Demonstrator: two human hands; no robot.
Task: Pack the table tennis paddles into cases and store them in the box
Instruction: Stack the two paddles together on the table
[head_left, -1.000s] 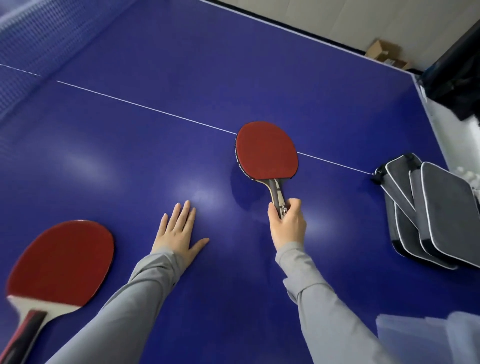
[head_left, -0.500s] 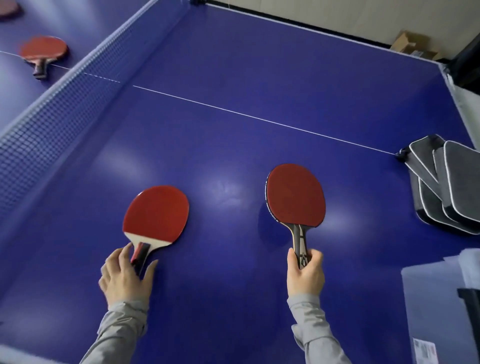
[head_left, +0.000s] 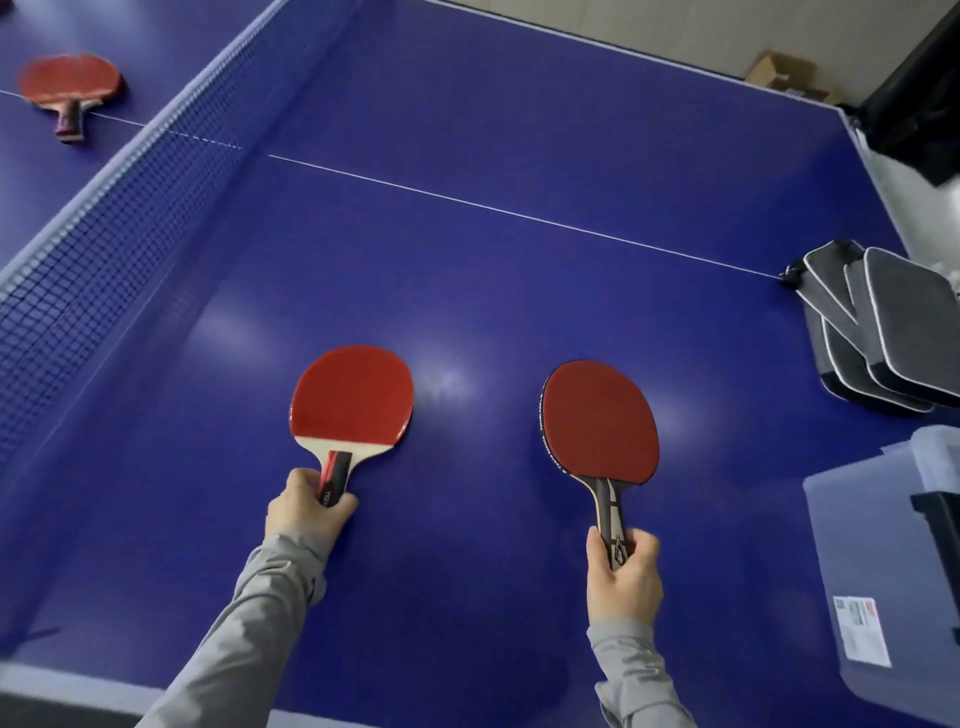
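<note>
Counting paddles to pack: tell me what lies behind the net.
Behind the net lies one red paddle on the table. More beyond the picture's edge cannot be seen.

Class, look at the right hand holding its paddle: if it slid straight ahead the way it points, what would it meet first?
Probably nothing: ahead of the right hand and its paddle lies only bare table. The cases sit off to the right.

- A table tennis room, indoors: a blue table (head_left: 467, 130) with white lines fills the view.
- A black net (head_left: 119, 208) spans it.
- Red paddles (head_left: 352, 397) and grey zip cases (head_left: 904, 322) lie on it.
- Cardboard boxes (head_left: 779, 75) sit by a pale wall (head_left: 675, 26).
</note>
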